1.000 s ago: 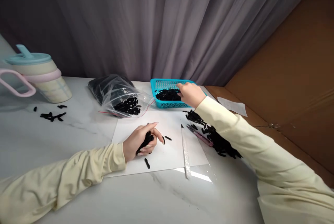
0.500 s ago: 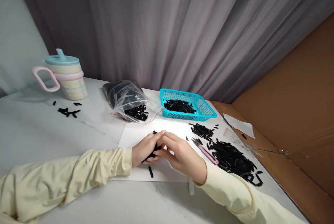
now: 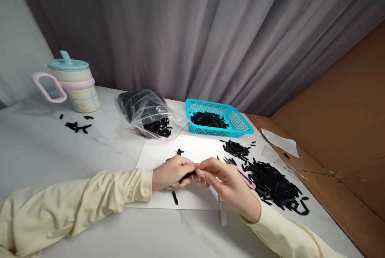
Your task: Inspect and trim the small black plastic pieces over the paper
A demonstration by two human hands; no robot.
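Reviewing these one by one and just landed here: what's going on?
A person's left grip is closed around black strips over white paper; the right grip meets it at the fingertips, whatever they pinch being unclear. More strips lie in a blue basket, a zip bag and a large pile beside pink-handled snips.

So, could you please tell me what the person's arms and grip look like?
The left sleeve and right sleeve are long and plain pale yellow; the left is bunched into many folds, the right smoother where it shows. The left grip and right grip are ungloved, with no ring or watch visible.
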